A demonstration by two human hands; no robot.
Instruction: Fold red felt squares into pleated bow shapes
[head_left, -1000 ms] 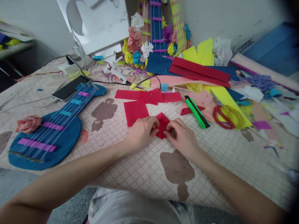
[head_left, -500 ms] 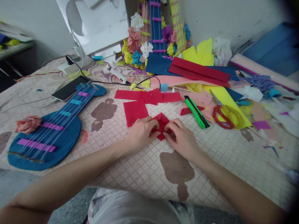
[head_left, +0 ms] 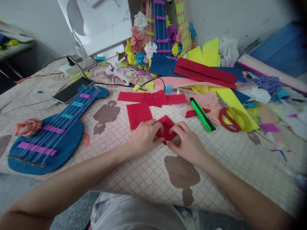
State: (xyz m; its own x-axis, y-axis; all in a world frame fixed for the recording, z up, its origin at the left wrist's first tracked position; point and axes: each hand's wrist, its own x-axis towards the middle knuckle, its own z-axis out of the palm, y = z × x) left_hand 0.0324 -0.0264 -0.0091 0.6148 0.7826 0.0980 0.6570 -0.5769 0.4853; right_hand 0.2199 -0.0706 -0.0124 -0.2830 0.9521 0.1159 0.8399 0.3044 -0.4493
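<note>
A small folded piece of red paper (head_left: 166,127) lies on the checked cloth (head_left: 134,172) in front of me. My left hand (head_left: 145,136) pinches its left side with curled fingers. My right hand (head_left: 187,141) presses and pinches its right side. Both hands rest on the cloth. Just beyond them lie a red paper square (head_left: 138,114) and a strip of red paper pieces (head_left: 153,98).
A blue felt guitar (head_left: 51,132) with a pink paper rose (head_left: 28,126) lies at the left, a phone (head_left: 70,90) by its neck. A green utility knife (head_left: 202,115) and red scissors (head_left: 230,118) lie to the right. Coloured paper sheets, paper flowers and a glue gun (head_left: 118,73) crowd the back.
Both hands have closed a little more over the folded red paper, and the right hand's fingers have slid down along its lower right edge. Nothing else moved.
</note>
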